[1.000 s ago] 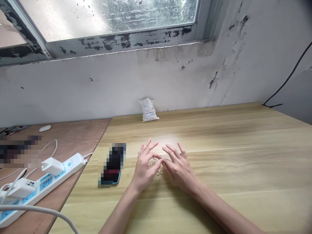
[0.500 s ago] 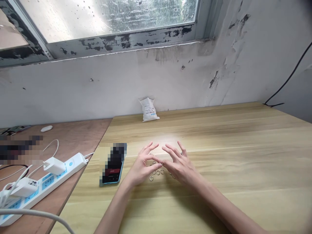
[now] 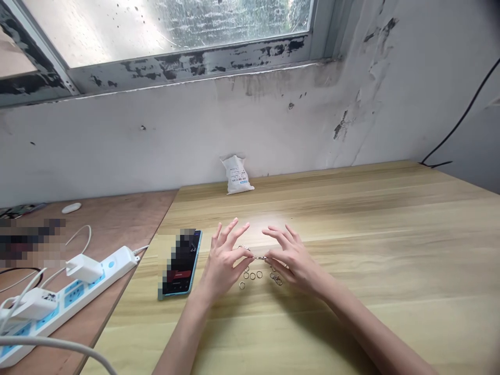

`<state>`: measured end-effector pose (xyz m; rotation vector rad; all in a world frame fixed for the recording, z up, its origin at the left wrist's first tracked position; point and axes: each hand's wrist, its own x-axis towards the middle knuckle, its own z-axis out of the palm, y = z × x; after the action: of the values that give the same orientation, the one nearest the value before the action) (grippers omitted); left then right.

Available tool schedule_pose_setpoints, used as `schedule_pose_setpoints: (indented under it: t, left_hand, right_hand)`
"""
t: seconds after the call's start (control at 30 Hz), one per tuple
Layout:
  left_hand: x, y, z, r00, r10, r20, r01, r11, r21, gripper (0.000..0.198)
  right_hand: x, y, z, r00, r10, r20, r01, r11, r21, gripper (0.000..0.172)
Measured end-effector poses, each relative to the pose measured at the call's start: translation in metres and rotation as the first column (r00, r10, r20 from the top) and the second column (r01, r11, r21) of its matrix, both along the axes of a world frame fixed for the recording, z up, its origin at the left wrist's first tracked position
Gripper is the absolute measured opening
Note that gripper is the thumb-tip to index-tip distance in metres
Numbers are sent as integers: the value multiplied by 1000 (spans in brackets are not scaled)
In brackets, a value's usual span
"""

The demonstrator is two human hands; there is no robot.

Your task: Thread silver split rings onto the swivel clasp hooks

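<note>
Both hands hover over the light wooden table (image 3: pixel 351 234). My left hand (image 3: pixel 222 260) and my right hand (image 3: pixel 291 258) pinch the two ends of a small metal clasp (image 3: pixel 259 258) between thumb and forefinger, the other fingers fanned out. Beneath them on the table lie several small metal rings (image 3: pixel 250 276) and another small metal clasp (image 3: pixel 275 278).
A phone (image 3: pixel 180 263) in a blue case lies left of my left hand. A small white packet (image 3: pixel 236 175) leans against the wall. On the brown table to the left lie a white power strip (image 3: pixel 62 297) with plugged chargers and cables. A black cable (image 3: pixel 461 122) runs down the wall at right.
My hands have drawn slightly apart and lifted the small clasp clear of the rings, which now show on the table beneath them. The view has shifted a little.
</note>
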<state>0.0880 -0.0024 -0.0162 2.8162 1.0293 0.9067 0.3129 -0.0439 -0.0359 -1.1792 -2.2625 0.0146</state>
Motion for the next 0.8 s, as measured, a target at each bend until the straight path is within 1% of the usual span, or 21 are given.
schedule_pose_setpoints:
  t: [0.1,0.27,0.4,0.5,0.57,0.63,0.7,0.8]
  left_hand:
    - [0,-1,3,1000,16,-9,-16,998,59,17]
    - [2,-2,5,999,38,-26,-35,991,130,16]
    - [-1,0,5,998,58,-2,-57,987,149,15]
    - [-12,9,1,988,142,67,-149,981,126,13]
    - [-22,16,-3,966,228,119,-240,966,96,13]
    - [-30,22,-8,949,290,128,-299,953,56,13]
    - [-33,25,-12,935,332,121,-338,941,30,13]
    - [-31,26,-17,927,364,89,-366,931,3,14]
  right_hand:
    - [-2,1,-2,999,-26,26,25,999,39,21]
    - [-5,1,-2,999,-41,32,40,999,34,20]
    - [0,3,-2,998,-67,2,67,997,36,21]
    - [19,8,-5,986,-167,-22,167,986,24,22]
    - [39,13,-10,967,-255,-8,254,967,-10,21]
    - [58,17,-16,944,-328,15,329,944,-42,20]
    - [71,20,-21,949,-313,39,316,943,-102,19]
    - [75,22,-26,962,-267,65,274,949,-159,19]
